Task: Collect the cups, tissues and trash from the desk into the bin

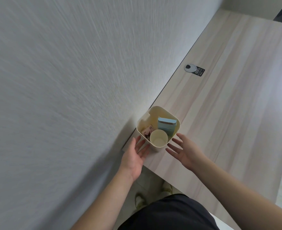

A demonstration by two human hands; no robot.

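A small cream bin (153, 112) stands on the light wooden desk (228, 105), close to the wall. Inside it sit an upright paper cup (159, 138), a pale blue box (166, 126) and a printed wrapper (147, 131). My left hand (134, 156) is open at the bin's near-left side, fingertips at or almost at its wall. On the bin's near-right side, my right hand (182, 150) hovers open over the desk, a little apart from the bin. Neither hand holds anything.
A white textured wall (62, 80) runs along the desk's left edge. A round cable grommet (189, 67) and a black sticker (199, 71) lie farther along the desk. My dark shorts and shoes show below the desk's near edge.
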